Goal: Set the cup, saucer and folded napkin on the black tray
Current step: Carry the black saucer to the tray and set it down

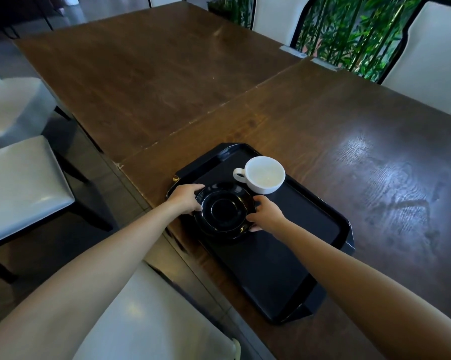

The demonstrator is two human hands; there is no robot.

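At the left edge of the frame stand pale cushioned chairs (19,188), one at mid-height and another nearer seat low in the picture, both drawn up beside the dark wooden table (167,81) that fills the upper and right parts of the view.

Coming in from the lower left, a bare forearm leads up to the left hand (184,200), just left of the frame's centre. Its fingers curl over the left rim of the black saucer (224,211), gripping it. There appear to be two dark saucers stacked, a smaller one sitting on a wider one, though the black on black makes the edges hard to separate. The saucer sits between the two hands, over the left end of the black tray (310,229); whether it rests on the tray or is held just above it I cannot tell.

On the saucer's right side, the right hand (267,214) clasps the opposite rim, thumb at the lower edge and fingers wrapped round the rim, its forearm running down to the lower right corner.

Just above and right of the saucer, the white cup (264,175) stands upright on the tray's upper part, handle pointing left, close to the saucer's rim and clear of both hands.

The tray lies diagonally along the table's near edge, from centre toward lower right.
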